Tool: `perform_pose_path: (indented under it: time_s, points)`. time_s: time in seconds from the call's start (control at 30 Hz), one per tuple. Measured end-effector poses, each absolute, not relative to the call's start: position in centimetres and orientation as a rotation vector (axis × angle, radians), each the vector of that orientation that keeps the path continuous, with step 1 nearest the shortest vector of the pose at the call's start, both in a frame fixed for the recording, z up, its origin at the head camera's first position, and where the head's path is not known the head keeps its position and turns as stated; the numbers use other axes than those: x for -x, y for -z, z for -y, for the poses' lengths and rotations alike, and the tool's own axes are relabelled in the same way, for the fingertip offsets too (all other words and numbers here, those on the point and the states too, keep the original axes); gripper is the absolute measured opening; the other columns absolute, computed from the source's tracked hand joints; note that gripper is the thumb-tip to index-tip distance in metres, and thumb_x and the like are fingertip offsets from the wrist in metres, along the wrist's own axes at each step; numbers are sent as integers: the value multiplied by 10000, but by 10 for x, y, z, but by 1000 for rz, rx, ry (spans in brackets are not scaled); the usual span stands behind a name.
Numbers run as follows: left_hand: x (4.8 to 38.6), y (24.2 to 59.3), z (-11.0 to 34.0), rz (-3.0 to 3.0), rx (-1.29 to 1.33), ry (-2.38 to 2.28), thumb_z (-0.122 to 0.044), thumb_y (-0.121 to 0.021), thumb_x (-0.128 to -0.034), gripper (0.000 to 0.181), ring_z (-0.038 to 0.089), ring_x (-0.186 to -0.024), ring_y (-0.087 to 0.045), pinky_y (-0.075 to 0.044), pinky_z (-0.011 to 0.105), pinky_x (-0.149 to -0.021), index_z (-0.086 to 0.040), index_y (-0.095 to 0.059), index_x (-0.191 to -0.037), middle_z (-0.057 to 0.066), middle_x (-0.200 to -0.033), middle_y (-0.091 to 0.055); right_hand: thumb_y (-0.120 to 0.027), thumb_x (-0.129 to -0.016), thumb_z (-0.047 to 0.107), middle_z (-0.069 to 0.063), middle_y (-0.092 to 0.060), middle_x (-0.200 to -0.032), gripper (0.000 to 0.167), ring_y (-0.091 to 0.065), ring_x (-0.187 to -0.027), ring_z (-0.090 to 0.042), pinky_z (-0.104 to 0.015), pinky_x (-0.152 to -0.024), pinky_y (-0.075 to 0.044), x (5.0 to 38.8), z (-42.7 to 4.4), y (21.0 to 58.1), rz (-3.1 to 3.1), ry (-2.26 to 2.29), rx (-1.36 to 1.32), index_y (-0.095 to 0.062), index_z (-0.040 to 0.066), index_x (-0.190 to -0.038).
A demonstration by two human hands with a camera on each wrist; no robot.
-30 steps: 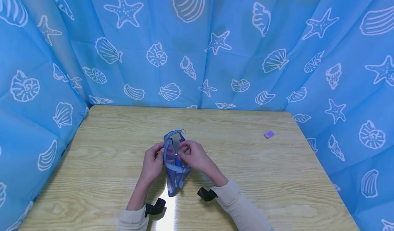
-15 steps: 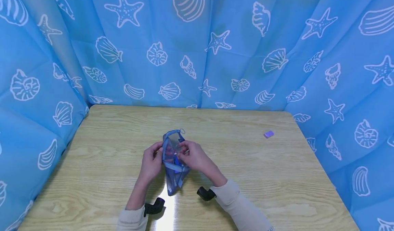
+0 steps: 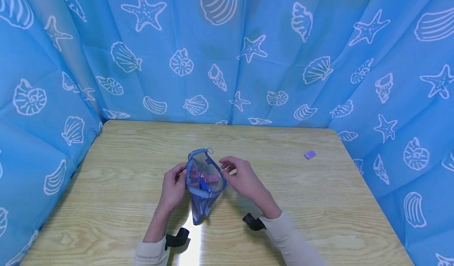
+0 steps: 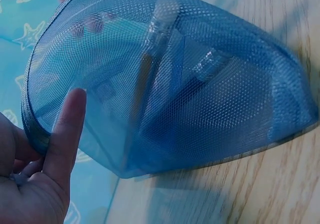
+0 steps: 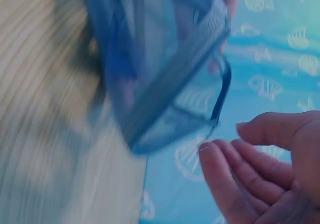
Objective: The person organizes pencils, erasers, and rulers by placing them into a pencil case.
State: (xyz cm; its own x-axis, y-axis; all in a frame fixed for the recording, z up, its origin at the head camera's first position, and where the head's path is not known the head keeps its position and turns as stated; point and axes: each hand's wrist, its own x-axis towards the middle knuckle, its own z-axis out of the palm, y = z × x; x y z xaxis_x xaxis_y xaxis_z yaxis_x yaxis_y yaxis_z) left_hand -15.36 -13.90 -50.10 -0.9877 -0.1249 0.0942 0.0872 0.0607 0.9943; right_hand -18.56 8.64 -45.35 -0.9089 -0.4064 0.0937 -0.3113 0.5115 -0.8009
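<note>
A blue mesh zip pouch (image 3: 200, 207) stands with its mouth wide at the middle of the table. My left hand (image 3: 173, 188) grips its left rim, thumb inside and fingers outside. Inside lie a bright blue item (image 3: 203, 185) and a pink item (image 3: 211, 178); their kinds are unclear. Through the mesh in the left wrist view, slender wrapped items (image 4: 142, 82) show, one brownish and one dark blue. My right hand (image 3: 244, 178) is just off the pouch's right rim, fingers loosely bent and holding nothing. In the right wrist view its thumb and fingertips are apart.
A small purple block (image 3: 310, 155) lies at the back right of the wooden table (image 3: 305, 203). A ring (image 3: 210, 151) hangs from the pouch's far end. Blue curtains (image 3: 227, 61) with white shell prints enclose the back and sides.
My right hand has come out of the pouch and moved right, to beside its rim. The pouch's mouth now spreads wider to the right. My left hand keeps its grip.
</note>
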Motion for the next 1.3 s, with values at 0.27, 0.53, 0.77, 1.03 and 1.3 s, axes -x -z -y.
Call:
perform_pose_path:
  time_s: [0.27, 0.53, 0.77, 1.03, 1.3]
  points:
    - [153, 502, 138, 2186, -62, 2045, 30, -439, -1048, 293, 145, -806, -660, -558, 205, -666, 96, -640, -1251, 282, -1081, -664, -619, -1008, 107, -151, -704, -1122, 246, -652, -991, -210, -412, -845, -588, 199, -144, 470, -2751, 1402, 594, -667, 76, -1247]
    - [153, 504, 138, 2203, -63, 2037, 20, -436, -1051, 297, 127, -775, -641, -548, 208, -647, 98, -636, -1256, 275, -1060, -664, -641, -997, 83, -190, -664, -1266, 343, -605, -1162, -349, -606, -1010, -477, 210, -197, 486, -2807, 1275, 703, -609, -6, -1326]
    - [154, 505, 138, 2219, -76, 2031, 17, -436, -1050, 301, 130, -784, -636, -548, 206, -654, 103, -627, -1265, 274, -1074, -663, -636, -979, 8, -231, -654, -1264, 361, -602, -1158, -413, -629, -1006, -466, 218, -230, 496, -2860, 1230, 666, -589, -43, -1333]
    - [154, 507, 138, 2240, -78, 2018, 4, -430, -1057, 309, 131, -786, -628, -549, 213, -643, 109, -612, -1285, 267, -1083, -666, -613, -985, -11, -279, -625, -1275, 363, -581, -1167, -449, -628, -1003, -459, 230, -271, 492, -2916, 1101, 620, -567, -78, -1339]
    - [156, 510, 137, 2230, -92, 2012, 31, -437, -1044, 300, 97, -770, -618, -536, 200, -651, 101, -632, -1262, 262, -1059, -666, -493, -980, -103, -353, -562, -1307, 383, -562, -1151, -499, -636, -982, -452, 256, -326, 484, -3002, 1033, 535, -518, -121, -1362]
